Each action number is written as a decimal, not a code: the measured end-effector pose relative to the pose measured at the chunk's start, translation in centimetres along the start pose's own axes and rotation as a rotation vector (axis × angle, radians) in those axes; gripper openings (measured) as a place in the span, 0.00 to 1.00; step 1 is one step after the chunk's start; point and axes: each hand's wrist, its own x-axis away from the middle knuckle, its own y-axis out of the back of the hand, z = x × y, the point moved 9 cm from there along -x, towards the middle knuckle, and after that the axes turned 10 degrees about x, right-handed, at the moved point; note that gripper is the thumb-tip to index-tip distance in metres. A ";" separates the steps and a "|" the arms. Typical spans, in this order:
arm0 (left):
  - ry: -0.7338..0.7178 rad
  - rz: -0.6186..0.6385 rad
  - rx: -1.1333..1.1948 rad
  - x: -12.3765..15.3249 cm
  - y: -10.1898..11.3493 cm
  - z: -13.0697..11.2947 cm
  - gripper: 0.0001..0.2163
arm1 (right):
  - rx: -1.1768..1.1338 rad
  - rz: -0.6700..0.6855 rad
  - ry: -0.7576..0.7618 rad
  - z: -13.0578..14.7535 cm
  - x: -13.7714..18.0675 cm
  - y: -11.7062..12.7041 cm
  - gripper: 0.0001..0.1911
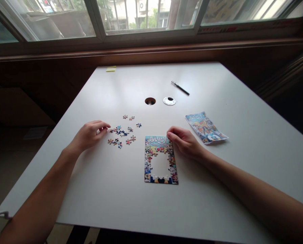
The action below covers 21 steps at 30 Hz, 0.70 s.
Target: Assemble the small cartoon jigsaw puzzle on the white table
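Note:
A partly assembled jigsaw puzzle [148, 166] lies flat on the white table, its border joined around a bare middle. My right hand [183, 140] rests at its upper right corner, with fingers curled and the thumb and forefinger closed on the edge. Several loose puzzle pieces [122, 133] are scattered to the left of the puzzle. Beside them is my left hand [92, 134], fingers stretched toward the nearest pieces and thumb apart. Nothing shows between its fingers. A creased picture sheet [204, 127] with similar artwork lies right of my right hand.
Toward the back of the white table [116, 196] lies a black pen [180, 88]. A round cable hole [150, 101] has its metal cover [169, 101] beside it. A yellow sticky note [111, 68] is at the far left edge, below the windows.

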 end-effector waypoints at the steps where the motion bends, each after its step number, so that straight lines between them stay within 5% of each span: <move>1: 0.005 -0.009 -0.009 0.0 0.2 0.1 0.11 | 0.001 -0.002 0.001 0.0 0.0 0.0 0.14; 10: -0.006 0.079 0.040 0.2 0.0 -0.3 0.07 | -0.007 0.017 -0.002 -0.3 0.1 -0.1 0.14; 21: 0.046 0.355 0.203 0.5 -2.0 -1.7 0.07 | -0.009 0.019 0.000 -0.5 0.1 -0.2 0.13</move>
